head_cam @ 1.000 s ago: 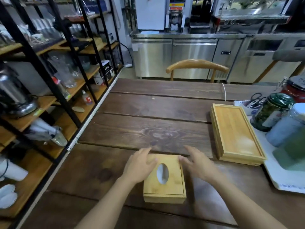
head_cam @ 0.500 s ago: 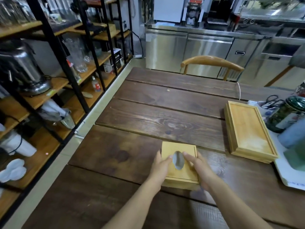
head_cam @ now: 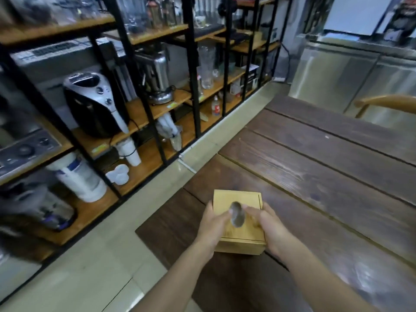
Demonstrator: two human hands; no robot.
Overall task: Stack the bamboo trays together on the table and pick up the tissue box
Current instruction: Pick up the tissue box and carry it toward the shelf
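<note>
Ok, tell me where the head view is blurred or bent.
Head view: motion blur smears the shelves on the left and the thumbs over the tissue box; the box edges stay fairly crisp; wide-angle bending curves the table planks; soft glare on the steel counter.

Tissue box [head_cam: 238,224] is sitting between left hand [head_cam: 212,226] and right hand [head_cam: 269,226], filling the gap between the palms. Table [head_cam: 326,176] is lying bare ahead and to the right of the right hand; planks there are offering open passage. Beyond, at far right, a chair back [head_cam: 387,103] is closing off the table's far edge. Left of the left hand the table corner is ending, open floor [head_cam: 108,262] below. Further left, shelving [head_cam: 139,109] crowded with appliances is blocking reach.
</note>
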